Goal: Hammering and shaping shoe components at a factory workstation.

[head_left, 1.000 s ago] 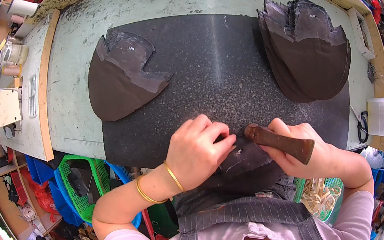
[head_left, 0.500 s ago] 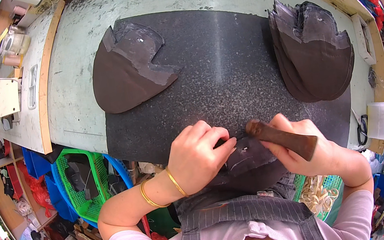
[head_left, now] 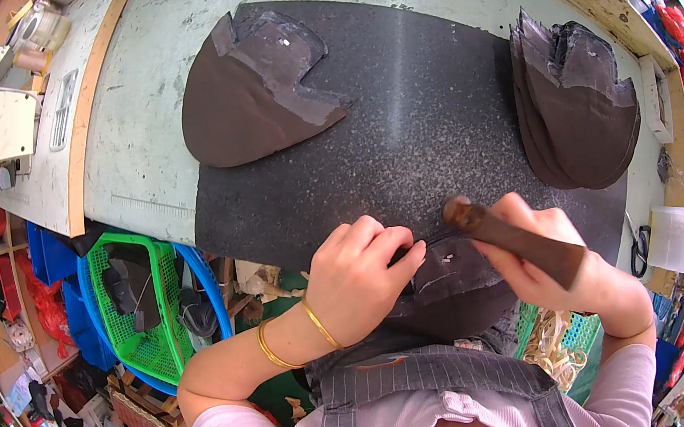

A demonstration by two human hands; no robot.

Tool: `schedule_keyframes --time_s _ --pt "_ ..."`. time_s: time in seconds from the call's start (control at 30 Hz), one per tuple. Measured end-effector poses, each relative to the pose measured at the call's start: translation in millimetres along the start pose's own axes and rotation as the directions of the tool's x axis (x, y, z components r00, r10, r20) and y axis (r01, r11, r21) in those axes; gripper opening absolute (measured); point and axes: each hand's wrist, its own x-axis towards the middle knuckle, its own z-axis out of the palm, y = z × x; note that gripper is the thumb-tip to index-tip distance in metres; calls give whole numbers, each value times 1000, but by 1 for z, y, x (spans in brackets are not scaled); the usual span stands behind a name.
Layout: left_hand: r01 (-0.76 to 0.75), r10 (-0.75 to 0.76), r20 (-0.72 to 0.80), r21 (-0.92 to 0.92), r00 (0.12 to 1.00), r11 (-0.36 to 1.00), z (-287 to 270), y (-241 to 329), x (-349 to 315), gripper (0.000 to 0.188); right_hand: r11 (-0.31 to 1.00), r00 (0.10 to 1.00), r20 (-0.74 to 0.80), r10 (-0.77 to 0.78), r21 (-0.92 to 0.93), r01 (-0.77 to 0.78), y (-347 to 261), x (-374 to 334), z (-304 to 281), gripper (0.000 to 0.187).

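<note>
A stiff dark brown shoe-upper piece [head_left: 458, 278] with a grey, roughened edge lies at the near edge of the black mat [head_left: 405, 160], partly over my lap. My left hand [head_left: 360, 277] pinches its left edge, thumb against the curled fingers; the pinched part is mostly hidden. In my right hand [head_left: 532, 242] is a hammer [head_left: 514, 238] with a thick brown handle, slanting so that its rounded end rests at or just above the mat beside the piece's far edge. Whether that end touches the mat, I cannot tell.
Stacks of similar brown pieces lie on the mat at the far left [head_left: 242, 105] and far right [head_left: 579, 116]. Black-handled scissors [head_left: 641, 250] and a clear plastic container [head_left: 673, 239] are at the right edge. A green basket [head_left: 168, 292] stands below the table at left.
The whole view has shifted and turned slightly. My right hand and the hammer have moved a little to the right; my left hand keeps its pinch on the piece.
</note>
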Motion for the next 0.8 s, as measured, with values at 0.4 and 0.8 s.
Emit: schedule_keyframes --time_s 0.4,0.8 --pt "360 -326 163 -555 931 750 -35 24 25 14 938 905 -281 319 230 -259 -19 -57 -32 10" --pt "-205 256 324 -183 911 961 7 -22 67 14 904 943 16 332 280 -323 -5 -53 16 21"
